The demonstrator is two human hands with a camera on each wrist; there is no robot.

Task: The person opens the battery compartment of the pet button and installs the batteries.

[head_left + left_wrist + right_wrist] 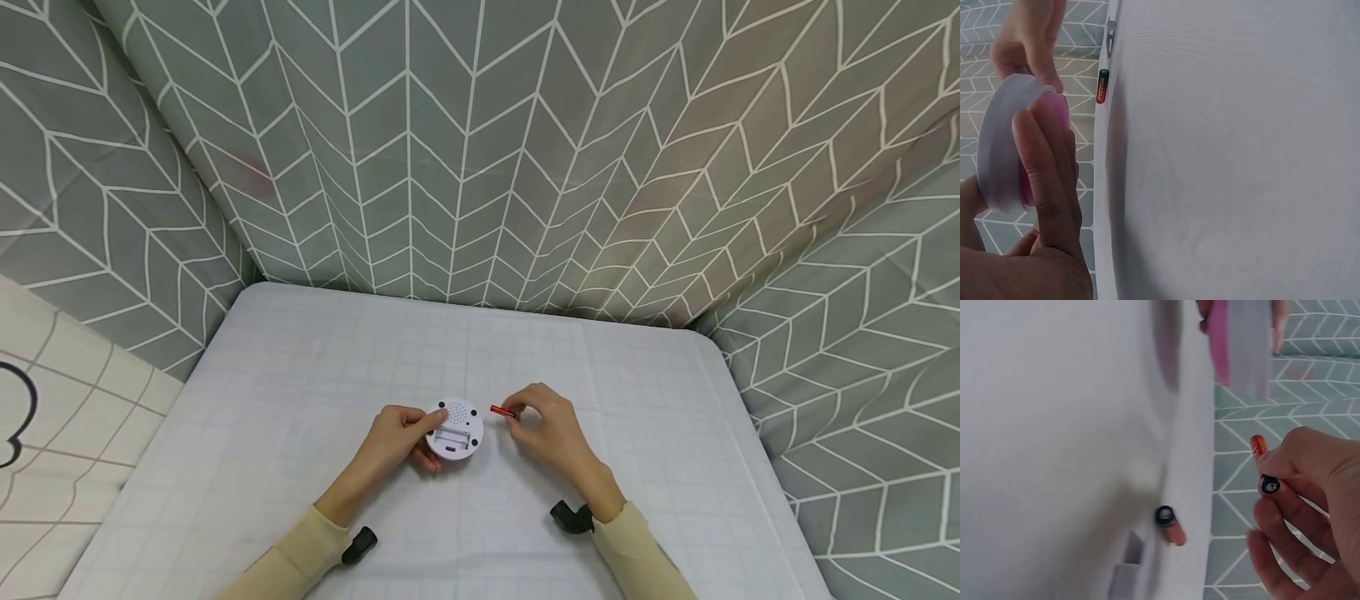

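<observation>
My left hand (397, 435) grips a round white device (467, 423) by its left edge, thumb on the face and fingers underneath. That face has a grid of small holes, dark round feet and an uncovered battery compartment with metal contacts. In the left wrist view the device's other side (1060, 109) looks pink. Just right of it, my right hand (546, 423) pinches a red battery (502, 411) between thumb and fingers, apart from the device. The battery's dark end (1270, 484) faces the right wrist camera.
Another red and black battery (1172, 528) lies on the white-covered table (337, 350), with a small pale grey piece (1124, 578) close by. Patterned grey curtains (450, 167) hang behind the table and at its sides. Black wrist mounts (573, 518) stick out beside the sleeves.
</observation>
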